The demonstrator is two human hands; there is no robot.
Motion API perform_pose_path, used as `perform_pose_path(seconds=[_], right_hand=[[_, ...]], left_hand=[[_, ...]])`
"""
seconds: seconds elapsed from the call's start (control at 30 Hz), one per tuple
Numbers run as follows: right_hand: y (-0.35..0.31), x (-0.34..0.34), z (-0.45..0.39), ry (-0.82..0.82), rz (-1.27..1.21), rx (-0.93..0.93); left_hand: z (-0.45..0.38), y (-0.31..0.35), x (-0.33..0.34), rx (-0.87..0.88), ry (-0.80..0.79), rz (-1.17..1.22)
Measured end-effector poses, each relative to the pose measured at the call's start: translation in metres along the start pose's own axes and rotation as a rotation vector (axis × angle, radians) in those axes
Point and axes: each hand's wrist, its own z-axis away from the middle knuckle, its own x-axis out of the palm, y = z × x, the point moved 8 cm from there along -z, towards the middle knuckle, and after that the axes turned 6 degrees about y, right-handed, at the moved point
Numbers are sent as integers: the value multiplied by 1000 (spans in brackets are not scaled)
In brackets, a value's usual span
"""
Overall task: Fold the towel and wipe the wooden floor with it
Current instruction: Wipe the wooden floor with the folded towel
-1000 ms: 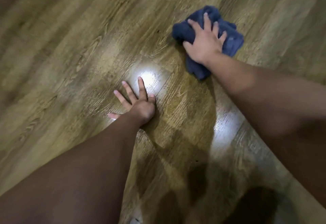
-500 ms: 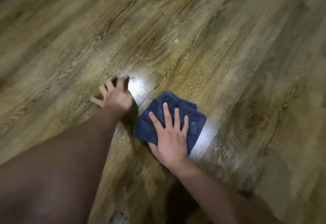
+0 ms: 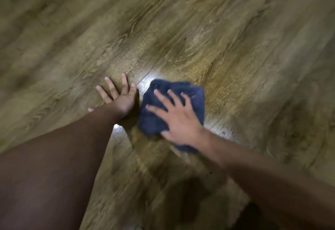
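Observation:
A folded dark blue towel (image 3: 155, 119) lies flat on the wooden floor (image 3: 208, 36) near the middle of the view. My right hand (image 3: 178, 119) presses down on it with fingers spread and straight, and is blurred by motion. My left hand (image 3: 118, 96) rests flat on the bare floor just left of the towel, fingers spread, the arm propped on it. The near right part of the towel is hidden under my right hand and wrist.
Brown wood-grain planks fill the whole view, with a bright light reflection (image 3: 154, 74) just beyond the towel and another glare patch (image 3: 117, 128) by my left wrist. A dark shadow lies on the floor at the bottom centre.
One second ago the towel was far out to the upper right; my right hand has pulled it back beside my left hand. My left hand's fingers, curled half a second ago, are spread flat again.

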Motion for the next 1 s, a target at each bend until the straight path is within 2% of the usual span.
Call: perform_pose_path(seconds=[0.1, 0.2, 0.27, 0.33, 0.4, 0.47, 0.57, 0.67, 0.73, 0.87, 0.93, 1.0], right_hand=[[81, -25, -50, 64, -20, 241], [163, -43, -87, 133, -126, 600], [189, -43, -98, 167, -199, 793], [184, -39, -100, 195, -186, 853], [161, -36, -94, 223, -159, 807], [123, -35, -78, 220, -122, 678], [33, -23, -37, 216, -79, 465], [-47, -1, 9, 171, -52, 346], [-66, 7, 19, 144, -30, 269], [-56, 5, 12, 95, -54, 197], [-46, 5, 6, 70, -50, 141], [-28, 0, -3, 74, -39, 121]], left_hand=[[-5, -5, 4, 46, -20, -17], [-8, -8, 6, 44, -23, -42], [-8, -7, 6, 46, -14, -32], [-6, -5, 7, 47, -2, -33], [-3, -5, 6, 37, 36, -59], [-4, -3, 6, 38, 32, -70], [-8, -2, 6, 43, 8, -42], [-11, -3, 8, 28, 4, -45], [-10, -2, 8, 20, 11, -39], [5, 7, 0, 47, 16, 59], [17, -4, -23, 89, 157, 136], [37, -43, -54, 118, 444, 136]])
